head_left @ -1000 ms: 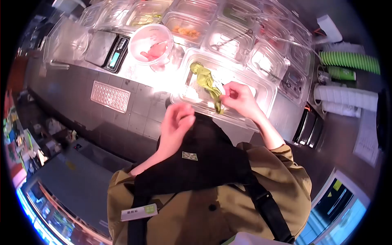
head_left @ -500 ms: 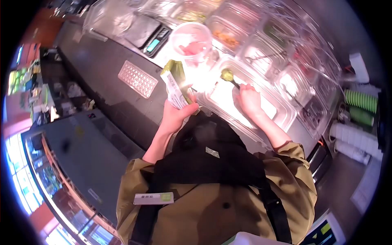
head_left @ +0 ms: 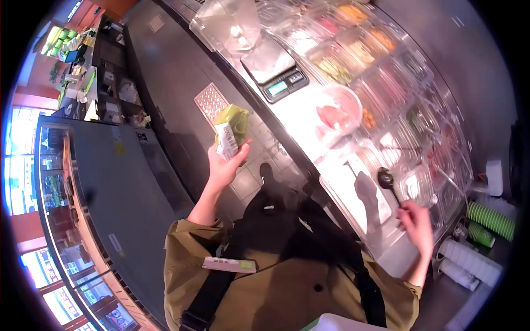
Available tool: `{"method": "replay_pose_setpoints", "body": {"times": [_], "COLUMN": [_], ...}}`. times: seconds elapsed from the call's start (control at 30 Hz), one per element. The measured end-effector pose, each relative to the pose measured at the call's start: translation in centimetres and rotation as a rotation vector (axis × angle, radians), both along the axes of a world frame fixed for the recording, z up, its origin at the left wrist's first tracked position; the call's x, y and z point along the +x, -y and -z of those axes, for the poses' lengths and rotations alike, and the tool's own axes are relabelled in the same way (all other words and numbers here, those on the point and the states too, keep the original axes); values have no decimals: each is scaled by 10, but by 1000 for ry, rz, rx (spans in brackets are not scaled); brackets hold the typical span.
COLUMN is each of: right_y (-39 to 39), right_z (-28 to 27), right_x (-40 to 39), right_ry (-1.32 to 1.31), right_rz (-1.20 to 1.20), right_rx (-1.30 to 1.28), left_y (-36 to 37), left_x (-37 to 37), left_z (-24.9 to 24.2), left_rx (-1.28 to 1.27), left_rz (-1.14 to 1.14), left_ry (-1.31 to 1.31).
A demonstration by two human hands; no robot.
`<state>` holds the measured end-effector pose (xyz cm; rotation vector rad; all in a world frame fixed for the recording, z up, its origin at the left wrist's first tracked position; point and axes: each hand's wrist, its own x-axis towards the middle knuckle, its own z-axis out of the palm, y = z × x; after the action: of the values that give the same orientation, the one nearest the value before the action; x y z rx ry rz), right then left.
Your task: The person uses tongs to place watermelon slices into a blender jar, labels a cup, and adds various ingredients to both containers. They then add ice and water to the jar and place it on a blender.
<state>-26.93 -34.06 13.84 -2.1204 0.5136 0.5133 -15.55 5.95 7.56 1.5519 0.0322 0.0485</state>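
My left hand [head_left: 223,166] is closed around a crumpled green packet [head_left: 238,120] with a white printed label, over the floor beside the counter. My right hand [head_left: 417,225] grips the handle of a black spoon [head_left: 386,178], its bowl pointing away from me. The spoon is above the right part of the counter, close to clear containers. Below and left of it lies a pale, brightly lit tray [head_left: 338,186], crossed by a dark shadow. A clear round tub [head_left: 356,105] with pinkish contents stands behind the tray.
A black scale [head_left: 287,85] with a lit display sits by the counter's edge. Rows of clear containers [head_left: 381,83] with food fill the back. Stacked green cups [head_left: 490,219] and white cup stacks [head_left: 469,262] are at right. A metal floor plate [head_left: 210,103] lies at left.
The view has turned left. My left hand has carried the packet away from the tray. My right hand has moved the spoon to the right; its bowl held green stuff before and looks dark now.
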Motion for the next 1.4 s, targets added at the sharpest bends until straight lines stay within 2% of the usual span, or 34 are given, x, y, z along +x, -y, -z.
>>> {"method": "replay_pose_setpoints", "body": {"times": [0.07,0.13,0.2,0.27,0.33,0.37,0.43,0.5,0.6,0.63,0.73,0.83,0.93,1.1,1.17,1.23,1.27,1.33,1.4], "right_y": [-13,-44,-92,-135,-183,-205,-240,-261,-282,-286,-294,-300,-300,-298,-297,-297,-297,-295,-292], "right_z": [-39,-68,-87,-88,-76,-70,-66,-61,-67,-66,-66,-58,-51,-39,-33,-34,-35,-32,-27], "right_x": [31,85,154,221,286,314,369,409,452,462,483,499,508,512,511,512,513,515,518], "right_ry": [153,401,739,793,953,943,923,836,771,750,649,608,606,638,669,531,463,462,449], "right_rz": [-81,-324,-587,-692,-742,-760,-809,-793,-801,-802,-760,-707,-702,-621,-629,-639,-646,-645,-646], "right_rx": [-51,-174,-285,-284,-315,-292,-263,-232,-226,-218,-215,-183,-190,-211,-222,-238,-245,-233,-206], "left_y": [-24,-52,-61,-90,-150,-173,-187,-197,-205,-212,-223,-217,-211,-195,-190,-186,-185,-185,-170], "left_x": [26,58,101,142,185,207,258,295,344,362,405,433,458,478,482,484,488,495,489], "left_z": [-7,-11,-35,-45,-25,-24,-31,-52,-74,-79,-79,-88,-102,-104,-105,-105,-104,-101,-105], "left_rx": [-21,22,-61,-217,-348,-403,-419,-332,-513,-459,-412,-372,-196,-3,75,161,285,398,374], "left_rz": [34,74,109,177,329,391,396,406,596,751,888,915,899,1027,1016,984,944,942,889], "left_ry": [53,62,322,324,96,-25,63,136,79,28,-188,-247,-374,-281,-250,-240,-186,-85,-22]}}
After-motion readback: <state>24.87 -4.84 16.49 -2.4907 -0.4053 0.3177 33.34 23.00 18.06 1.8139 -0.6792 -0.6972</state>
